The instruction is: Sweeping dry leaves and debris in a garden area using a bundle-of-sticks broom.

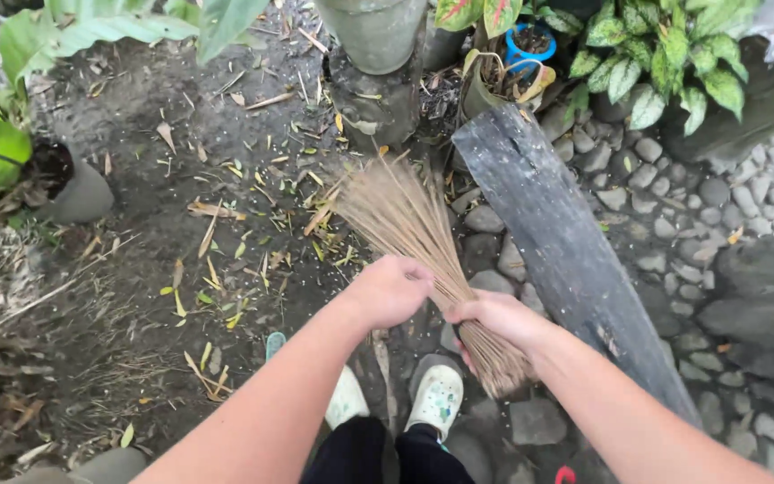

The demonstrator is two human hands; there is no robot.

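A stick broom [409, 224] made of thin tan bristles fans out toward the dirt ground ahead of me. My left hand [391, 289] grips the bundle at its middle. My right hand [499, 318] holds it lower down, near the bound end by my body. The bristle tips rest near scattered dry leaves [212, 255] on the dark soil. My feet in pale clogs [436, 399] stand just below the hands.
A dark weathered plank [566, 251] lies diagonally on the right over round cobblestones [674, 206]. Potted plants [665, 54] line the back, a grey pot [78, 188] sits at left, and a concrete post [374, 36] stands ahead.
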